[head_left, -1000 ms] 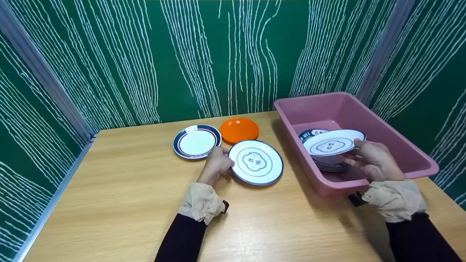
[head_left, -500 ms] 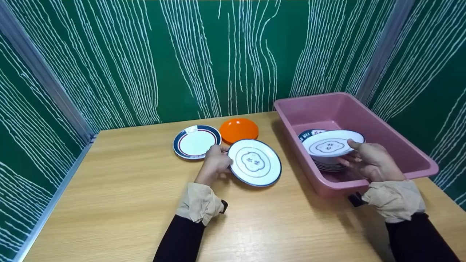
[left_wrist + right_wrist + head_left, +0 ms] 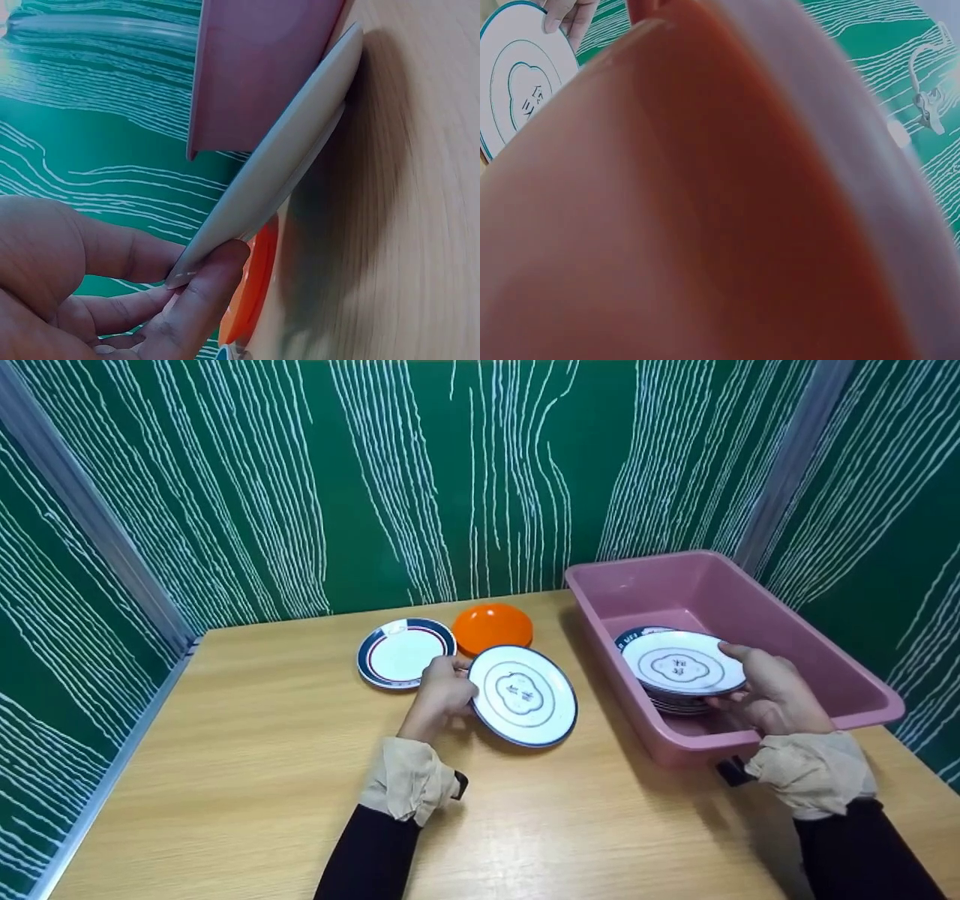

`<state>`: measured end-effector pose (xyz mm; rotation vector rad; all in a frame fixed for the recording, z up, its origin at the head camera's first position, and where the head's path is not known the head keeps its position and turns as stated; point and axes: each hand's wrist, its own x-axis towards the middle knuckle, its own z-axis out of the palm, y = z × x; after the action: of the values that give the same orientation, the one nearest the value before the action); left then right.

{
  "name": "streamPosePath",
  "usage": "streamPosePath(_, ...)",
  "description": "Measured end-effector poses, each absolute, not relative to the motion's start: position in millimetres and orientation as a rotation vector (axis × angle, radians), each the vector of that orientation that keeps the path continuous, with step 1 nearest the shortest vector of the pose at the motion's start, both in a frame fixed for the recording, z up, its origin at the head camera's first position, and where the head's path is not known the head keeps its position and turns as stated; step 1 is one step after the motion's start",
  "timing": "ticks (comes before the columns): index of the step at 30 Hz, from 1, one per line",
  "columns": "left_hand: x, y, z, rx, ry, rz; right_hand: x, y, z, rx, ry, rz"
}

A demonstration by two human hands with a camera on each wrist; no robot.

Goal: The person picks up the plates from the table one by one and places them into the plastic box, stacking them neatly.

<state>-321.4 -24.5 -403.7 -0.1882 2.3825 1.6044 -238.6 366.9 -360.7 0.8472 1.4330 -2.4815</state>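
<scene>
Two blue-rimmed white plates in play, one per hand. Your left plate (image 3: 523, 696) sits mid-table, tilted; can't tell if its low edge touches the table (image 3: 247, 780). Your left hand (image 3: 446, 694) pinches its left edge, thumb and fingers closed on the rim. Your right plate (image 3: 682, 662) is inside the pink tub (image 3: 651, 576) on the right; your right hand (image 3: 776, 690) grips its right edge, thumb on top, fingers beneath. Under it, a plate stack (image 3: 679, 706); contact unclear. One dark lettered rim pokes out on the far side. Just beyond your left hand, on the table: a navy-banded plate (image 3: 406, 652), with an orange plate (image 3: 493, 628) right beside it, on the right. Green wall (image 3: 375, 510) with white wavy lines at the far side.
</scene>
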Motion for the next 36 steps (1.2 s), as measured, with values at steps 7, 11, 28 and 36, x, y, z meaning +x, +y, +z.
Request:
streamPosePath(7,-319.8,-25.3,-402.4,-0.163,2.411,1.615,-239.2,367.8,-361.2,0.839,1.334,-2.549)
streamPosePath(11,-320.3,-26.3,-402.7,-0.116,2.421,1.63,-239.8,367.7,-361.9,0.816,1.3,-2.59)
streamPosePath(28,-318.0,-27.6,-397.8,-0.141,2.384,1.652,-238.4,367.1,-360.9,0.834,1.403,-2.531)
streamPosePath(36,-316.3,-28.4,-393.9,-0.152,2.345,1.712,-237.2,365.2,-360.5,0.865,1.417,-2.519)
